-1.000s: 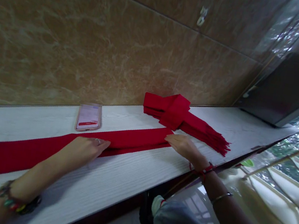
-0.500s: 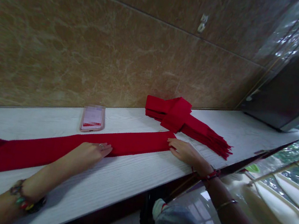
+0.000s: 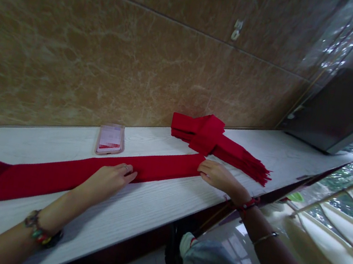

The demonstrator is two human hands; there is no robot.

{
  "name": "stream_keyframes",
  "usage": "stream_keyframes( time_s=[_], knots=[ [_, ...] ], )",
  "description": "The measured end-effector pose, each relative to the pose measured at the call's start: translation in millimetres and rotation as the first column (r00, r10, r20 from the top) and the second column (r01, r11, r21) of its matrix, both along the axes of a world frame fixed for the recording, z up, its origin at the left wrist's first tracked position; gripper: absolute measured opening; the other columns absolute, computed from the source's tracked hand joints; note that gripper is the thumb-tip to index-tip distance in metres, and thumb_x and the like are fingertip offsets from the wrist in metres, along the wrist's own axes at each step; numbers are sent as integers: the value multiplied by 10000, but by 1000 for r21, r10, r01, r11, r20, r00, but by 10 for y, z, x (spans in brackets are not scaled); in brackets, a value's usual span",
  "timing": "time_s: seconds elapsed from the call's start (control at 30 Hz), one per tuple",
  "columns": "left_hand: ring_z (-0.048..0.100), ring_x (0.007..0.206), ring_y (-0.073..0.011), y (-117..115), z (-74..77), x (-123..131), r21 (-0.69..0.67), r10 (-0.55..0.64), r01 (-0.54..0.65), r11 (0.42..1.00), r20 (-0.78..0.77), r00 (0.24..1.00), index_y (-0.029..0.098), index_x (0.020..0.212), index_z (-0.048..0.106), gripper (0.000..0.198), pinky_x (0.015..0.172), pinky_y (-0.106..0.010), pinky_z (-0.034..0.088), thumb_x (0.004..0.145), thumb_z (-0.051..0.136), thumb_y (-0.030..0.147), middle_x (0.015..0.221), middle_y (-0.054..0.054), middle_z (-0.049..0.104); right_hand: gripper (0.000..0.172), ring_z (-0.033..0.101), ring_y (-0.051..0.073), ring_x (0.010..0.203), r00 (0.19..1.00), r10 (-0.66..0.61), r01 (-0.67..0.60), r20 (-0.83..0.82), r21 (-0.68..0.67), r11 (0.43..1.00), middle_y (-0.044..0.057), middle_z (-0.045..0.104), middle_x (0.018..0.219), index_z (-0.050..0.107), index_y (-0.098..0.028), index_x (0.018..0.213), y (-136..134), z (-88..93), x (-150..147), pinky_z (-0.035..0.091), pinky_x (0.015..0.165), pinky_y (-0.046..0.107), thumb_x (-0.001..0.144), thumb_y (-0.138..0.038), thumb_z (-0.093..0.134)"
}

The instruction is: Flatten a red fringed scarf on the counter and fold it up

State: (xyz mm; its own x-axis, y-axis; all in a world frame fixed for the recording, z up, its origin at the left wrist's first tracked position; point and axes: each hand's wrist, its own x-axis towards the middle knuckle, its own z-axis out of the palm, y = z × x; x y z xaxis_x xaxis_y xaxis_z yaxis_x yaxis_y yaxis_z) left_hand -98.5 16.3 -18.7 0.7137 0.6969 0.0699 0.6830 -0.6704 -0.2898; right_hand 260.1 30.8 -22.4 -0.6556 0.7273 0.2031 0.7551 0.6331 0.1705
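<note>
A long red scarf (image 3: 60, 170) lies stretched along the white tabletop, running out of view at the left edge. My left hand (image 3: 113, 178) rests on the scarf's middle, fingers slightly bent and the thumb apart, not gripping it. At the scarf's right end, my right hand (image 3: 216, 174) has its fingertips closed on the corner edge; the fingertips are partly hidden. Just behind that end sits a second bundle of red scarf (image 3: 207, 133), folded and wrapped across its middle, with a fringe pointing right.
A phone (image 3: 110, 138) lies behind the scarf near the marble-patterned wall (image 3: 108, 56). The white table (image 3: 150, 204) ends at a dark front edge. A dark box-like object (image 3: 348, 107) stands at the far right end, and a pale railed chair-like frame (image 3: 344, 225) is beyond the edge.
My left hand has shifted slightly right along the scarf, and its fingers have bent more. My right hand stays at the scarf's end with little movement.
</note>
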Motion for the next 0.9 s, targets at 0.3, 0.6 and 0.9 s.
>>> stream_keyframes(
  time_s=[0.3, 0.6, 0.9],
  knots=[
    [588, 891, -184, -26, 50, 7, 10, -83, 83, 997, 7, 997, 186, 1115, 574, 344, 702, -277, 498, 861, 362, 92, 1015, -105, 610, 232, 549, 161, 780, 996, 2, -5, -91, -27, 1000, 71, 621, 818, 628, -151, 796, 7, -37, 111, 425, 733, 276, 826, -131, 398],
    [552, 987, -213, 12, 43, 73, 23, -139, 138, 990, 128, 982, 182, 1075, 601, 306, 854, -353, 442, 880, 404, 312, 1115, -102, 580, 287, 510, 214, 1056, 982, -31, 21, -187, -56, 998, 111, 605, 1089, 607, -134, 1040, -44, 137, -204, 391, 916, 367, 848, -259, 435],
    [295, 1274, -219, 292, -258, 528, -102, -105, 133, 986, 249, 963, 113, 1340, 316, 542, 1031, -384, 246, 912, 238, 436, 1387, -117, 330, 570, 207, 276, 1299, 983, -143, 117, -117, -199, 973, 104, 272, 1417, 250, -179, 1371, 3, -171, -821, 213, 1007, 552, 896, -494, 221]
  ],
)
